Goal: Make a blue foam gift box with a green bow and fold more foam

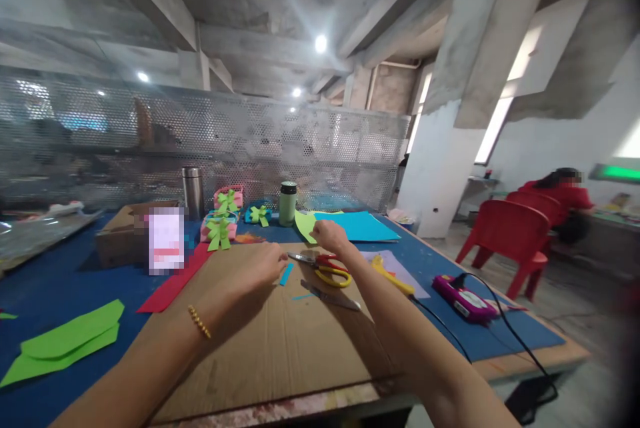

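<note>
- My left hand [273, 265] is over the brown cardboard [280, 348], with its fingers bent. I cannot tell if that grip has anything in it. A gold bead bracelet [199, 321] is around my wrist.
- My right hand [330, 236] is curled up, near the yellow-green paper [304, 225]. I cannot tell if this grip holds anything.
- The scissors [321, 261] lie on the cardboard between my 2 hands. Their tips point at my left fingers, and their red and yellow handles are by my right arm.
- A short blue strip [287, 275] is on the cardboard, just beside my left hand. A thin metal tool [335, 299] lies nearer to me.
- The cardboard box [117, 241] sits on the left of the blue bench [80, 288]. I cannot see what is in it. A blurry pale panel [167, 241] is in front of it.
- The silver flask [193, 193] stands up behind the box. The green bottle [287, 207] stands up too, with a black top on. What is in these 2, I cannot see.
- Little pink things [206, 231] and a blue thing [248, 216] with green bows [219, 233] sit between the flask and the bottle.
- The yellow glue gun [393, 276] lies on pale purple paper [415, 280], right of my right arm.
</note>
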`<act>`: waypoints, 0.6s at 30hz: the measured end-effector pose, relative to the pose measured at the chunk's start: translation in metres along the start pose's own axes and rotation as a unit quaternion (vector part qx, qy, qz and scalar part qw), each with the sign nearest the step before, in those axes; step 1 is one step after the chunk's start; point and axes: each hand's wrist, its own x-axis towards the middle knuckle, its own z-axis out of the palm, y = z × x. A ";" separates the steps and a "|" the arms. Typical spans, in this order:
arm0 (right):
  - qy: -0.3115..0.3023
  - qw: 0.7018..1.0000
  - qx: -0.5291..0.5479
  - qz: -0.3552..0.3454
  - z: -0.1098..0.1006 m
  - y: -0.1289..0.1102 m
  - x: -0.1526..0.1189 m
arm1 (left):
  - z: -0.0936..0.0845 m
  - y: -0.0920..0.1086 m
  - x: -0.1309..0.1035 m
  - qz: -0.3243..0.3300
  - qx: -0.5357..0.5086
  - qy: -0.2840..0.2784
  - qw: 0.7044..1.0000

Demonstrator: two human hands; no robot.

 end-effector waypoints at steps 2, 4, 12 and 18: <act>-0.009 1.000 -0.017 0.000 0.009 0.004 0.006 | 0.011 -0.005 -0.014 0.014 -0.017 0.011 1.000; -0.016 0.999 -0.028 -0.001 0.019 0.005 0.011 | 0.021 -0.014 -0.023 0.002 -0.042 0.078 0.996; -0.035 0.997 -0.034 0.056 0.035 0.033 0.046 | 0.030 -0.040 -0.025 -0.046 -0.101 0.133 0.985; -0.080 0.988 -0.067 0.114 0.048 0.050 0.063 | 0.036 -0.034 -0.024 -0.018 -0.105 0.110 0.988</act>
